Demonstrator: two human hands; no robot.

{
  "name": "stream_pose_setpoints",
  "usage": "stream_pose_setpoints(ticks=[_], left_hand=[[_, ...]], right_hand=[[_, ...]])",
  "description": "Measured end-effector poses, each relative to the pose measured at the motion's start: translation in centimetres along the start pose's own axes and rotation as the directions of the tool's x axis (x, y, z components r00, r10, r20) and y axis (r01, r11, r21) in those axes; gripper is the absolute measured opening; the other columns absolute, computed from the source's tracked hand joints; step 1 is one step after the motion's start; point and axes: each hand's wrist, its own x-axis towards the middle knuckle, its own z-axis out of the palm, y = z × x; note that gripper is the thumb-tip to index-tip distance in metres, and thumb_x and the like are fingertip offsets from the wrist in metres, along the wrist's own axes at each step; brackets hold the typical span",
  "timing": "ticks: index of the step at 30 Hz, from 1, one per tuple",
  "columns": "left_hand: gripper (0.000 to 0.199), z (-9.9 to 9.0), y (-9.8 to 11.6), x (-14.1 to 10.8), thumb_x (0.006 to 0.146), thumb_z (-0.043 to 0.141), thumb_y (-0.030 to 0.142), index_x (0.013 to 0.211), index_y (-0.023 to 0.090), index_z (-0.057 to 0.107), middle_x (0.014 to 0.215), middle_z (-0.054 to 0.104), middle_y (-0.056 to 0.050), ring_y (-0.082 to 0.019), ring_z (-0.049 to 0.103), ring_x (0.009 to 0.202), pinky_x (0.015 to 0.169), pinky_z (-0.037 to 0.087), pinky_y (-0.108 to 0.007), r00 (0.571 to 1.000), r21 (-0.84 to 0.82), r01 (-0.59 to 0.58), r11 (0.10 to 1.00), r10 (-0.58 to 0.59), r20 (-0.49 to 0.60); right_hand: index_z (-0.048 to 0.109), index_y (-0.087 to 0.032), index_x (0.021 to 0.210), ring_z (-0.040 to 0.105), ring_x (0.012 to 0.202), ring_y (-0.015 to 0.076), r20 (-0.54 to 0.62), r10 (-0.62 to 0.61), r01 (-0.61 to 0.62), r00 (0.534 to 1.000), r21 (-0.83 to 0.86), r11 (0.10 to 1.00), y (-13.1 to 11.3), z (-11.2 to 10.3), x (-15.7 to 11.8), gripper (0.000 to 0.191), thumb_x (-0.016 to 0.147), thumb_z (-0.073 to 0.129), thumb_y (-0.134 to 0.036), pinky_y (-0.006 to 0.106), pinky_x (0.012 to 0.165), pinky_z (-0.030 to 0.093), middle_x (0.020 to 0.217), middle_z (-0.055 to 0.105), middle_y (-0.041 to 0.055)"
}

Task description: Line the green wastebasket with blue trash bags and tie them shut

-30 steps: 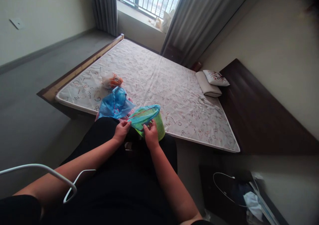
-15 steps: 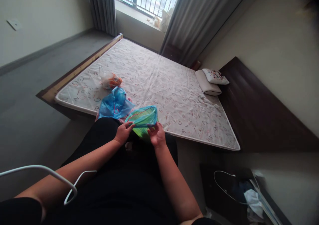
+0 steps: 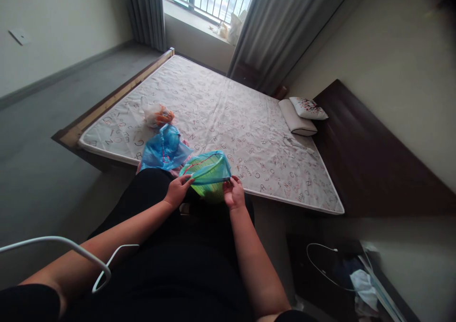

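Thin blue bag (image 3: 223, 169) stretched over top of green basket (image 3: 213, 194), btwn hands, nr mattress (image 3: 278, 170) edge. Bag edge pinched by L hand (image 3: 176, 191), thumb + fingers; opp. side pinched likewise by R hand (image 3: 234, 192). Prob. best: film pulled gently, evenly both sides, basket steadied, tearing avoided.

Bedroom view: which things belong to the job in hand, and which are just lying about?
Job in hand:
thin blue bag, held by left hand and right hand
green basket, bag over its rim

Apparently lying about:
other blue bag
clear-and-orange bag
pillow
patterned cushion
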Motion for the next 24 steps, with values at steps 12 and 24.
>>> stream_pose_setpoints(ticks=[12, 24], left_hand=[[0.060, 0.1, -0.3, 0.1, 0.083, 0.063, 0.064, 0.110, 0.012, 0.079, 0.065, 0.056, 0.001, -0.016, 0.052, 0.061, 0.068, 0.044, -0.029, 1.000, 0.033, -0.011, 0.999, 0.010, 0.009], [0.058, 0.0, -0.1, 0.1, 0.085, 0.062, 0.061, 0.112, 0.013, 0.079, 0.069, 0.061, -0.001, -0.018, 0.056, 0.065, 0.070, 0.045, -0.030, 0.999, 0.045, -0.023, 0.999, 0.021, 0.038]], right_hand=[[0.057, -0.021, 0.085, 0.063, 0.059, 0.0149, 0.056, 0.047, -0.012, 0.997, -0.508, 0.861, -0.2, -3.3, 2.2, 0.031, 0.069, 0.081, -0.031, 0.027, 0.055, 0.056, 0.066, 0.063, -0.0040], [0.062, -0.019, 0.075, 0.065, 0.060, 0.0166, 0.158, 0.128, 0.027, 0.979, -0.723, 0.690, -3.7, -4.6, 1.9, 0.021, 0.071, 0.079, -0.031, 0.027, 0.057, 0.053, 0.063, 0.066, -0.0014]])
